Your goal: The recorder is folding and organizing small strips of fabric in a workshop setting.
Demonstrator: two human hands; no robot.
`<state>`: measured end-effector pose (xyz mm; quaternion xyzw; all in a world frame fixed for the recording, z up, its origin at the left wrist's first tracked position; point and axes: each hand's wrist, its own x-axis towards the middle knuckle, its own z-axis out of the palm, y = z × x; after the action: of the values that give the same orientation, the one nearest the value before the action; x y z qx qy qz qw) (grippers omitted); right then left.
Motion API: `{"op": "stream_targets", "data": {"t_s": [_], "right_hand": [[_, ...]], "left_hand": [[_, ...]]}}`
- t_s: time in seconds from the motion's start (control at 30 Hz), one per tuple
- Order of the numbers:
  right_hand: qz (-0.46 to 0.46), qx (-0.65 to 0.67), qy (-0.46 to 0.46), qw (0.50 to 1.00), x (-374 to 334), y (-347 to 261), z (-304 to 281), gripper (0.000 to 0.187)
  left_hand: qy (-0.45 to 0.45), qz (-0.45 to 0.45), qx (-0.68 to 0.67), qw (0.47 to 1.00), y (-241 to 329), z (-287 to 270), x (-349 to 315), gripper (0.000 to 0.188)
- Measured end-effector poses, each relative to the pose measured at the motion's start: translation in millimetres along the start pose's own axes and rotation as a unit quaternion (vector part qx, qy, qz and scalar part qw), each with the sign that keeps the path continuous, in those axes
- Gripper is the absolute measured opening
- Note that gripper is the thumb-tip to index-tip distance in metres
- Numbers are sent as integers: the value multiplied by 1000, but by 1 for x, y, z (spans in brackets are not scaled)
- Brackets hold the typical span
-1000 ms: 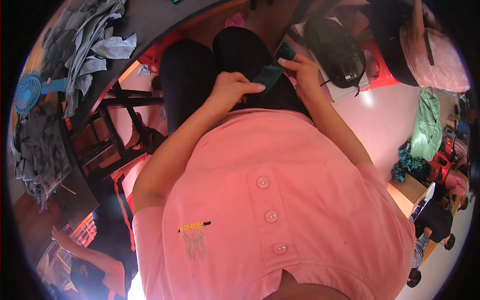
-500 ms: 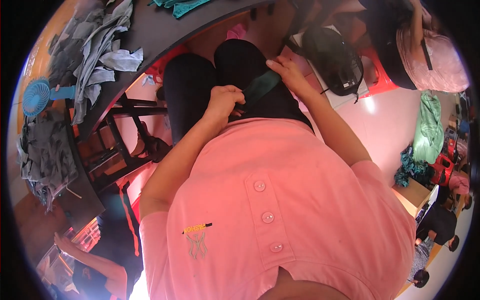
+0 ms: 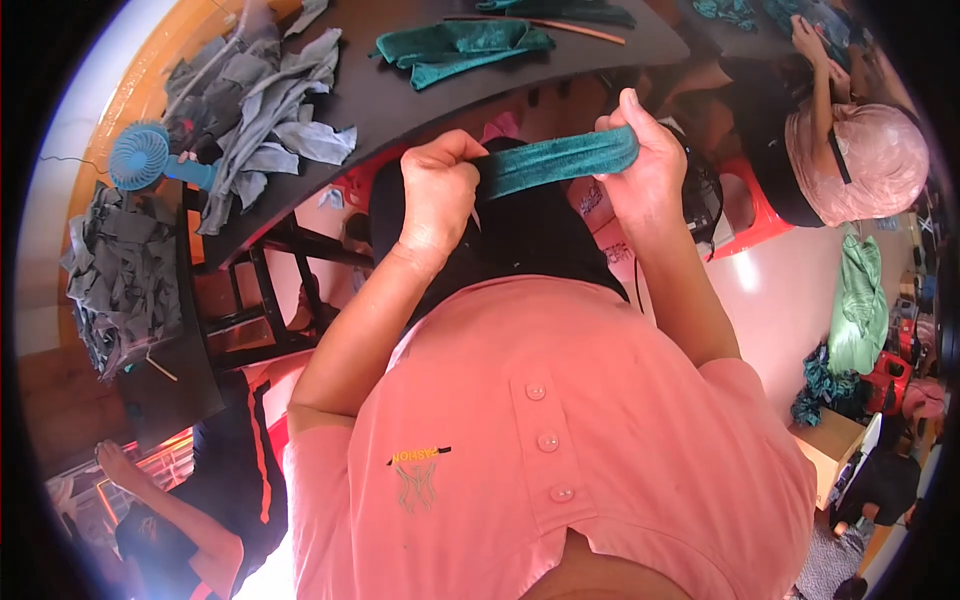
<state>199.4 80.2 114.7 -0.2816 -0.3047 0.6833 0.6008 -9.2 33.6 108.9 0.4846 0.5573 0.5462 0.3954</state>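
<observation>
Two hands (image 3: 438, 195) grasp one green fabric strip (image 3: 560, 162), one at each end — one blue fan (image 3: 140, 156) leftward.

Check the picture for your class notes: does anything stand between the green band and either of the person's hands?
Nothing visible does. The left hand grips one end of the band, and the right hand touches the other; no other thing shows between.

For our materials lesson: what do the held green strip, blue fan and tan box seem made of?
Green strip: probably velvet-like fabric, with a soft, mottled sheen. Blue fan: likely hard plastic, smooth, with an evenly coloured, ribbed grille. Tan box: perhaps cardboard, matte, with flat brownish sides.
</observation>
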Motion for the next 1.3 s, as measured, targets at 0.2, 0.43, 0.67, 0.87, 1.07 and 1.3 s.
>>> {"op": "stream_targets", "data": {"t_s": [0.2, 0.43, 0.67, 0.87, 1.07, 1.3], "right_hand": [[66, -65, -130, 987, -6, -15, 3, 44], [149, -67, -373, 913, -10, -33, 26, 34], [78, -81, -153, 982, -18, -30, 70, 32], [-133, -462, -83, 873, 98, -31, 63, 32], [-508, -697, -67, 501, 142, 13, 53, 17], [-434, -722, -189, 504, 145, 32, 38, 14]], "left_hand": [[5, -67, -78, 995, 24, -17, 9, 23], [57, 39, -104, 992, 23, -20, 33, 24], [146, 174, 60, 972, 29, -33, 60, 23], [160, 151, 177, 959, 41, -43, 148, 22], [161, 362, 500, 770, 3, -41, 171, 24], [98, 259, 616, 738, -17, -49, 159, 26]]}}
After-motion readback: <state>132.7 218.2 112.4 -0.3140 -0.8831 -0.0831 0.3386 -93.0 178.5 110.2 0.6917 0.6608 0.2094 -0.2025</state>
